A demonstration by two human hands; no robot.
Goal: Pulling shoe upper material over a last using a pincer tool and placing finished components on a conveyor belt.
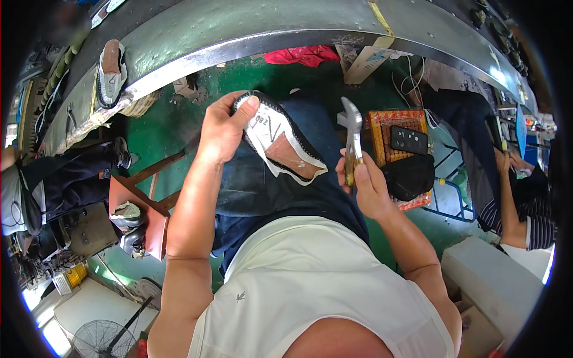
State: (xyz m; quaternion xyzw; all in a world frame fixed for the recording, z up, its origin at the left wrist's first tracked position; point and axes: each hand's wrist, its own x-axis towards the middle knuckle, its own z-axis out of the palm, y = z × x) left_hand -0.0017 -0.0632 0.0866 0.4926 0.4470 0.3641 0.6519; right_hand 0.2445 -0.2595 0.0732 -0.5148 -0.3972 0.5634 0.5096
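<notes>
Raised over my lap, my left hand (227,126) grips one end of a shoe upper (286,150), its underside facing up. Dark edging rings the upper, white material is folded inward, a brown insole shows in the middle, and there are pen marks near my thumb. In my right hand (367,182) is a pair of lasting pliers (353,128), curved metal jaws pointing up and a small hammer nub on the side. My fingers wrap the yellowish handles and partly hide them. The pliers and the upper are apart.
A metal-topped bench (239,33) curves across ahead, another shoe upper (110,74) on its left. At right, a beaded seat mat (382,134) bears a black phone (409,140) and a black cloth item (410,177). A reddish stool (140,209) stands left. Other people sit on both sides.
</notes>
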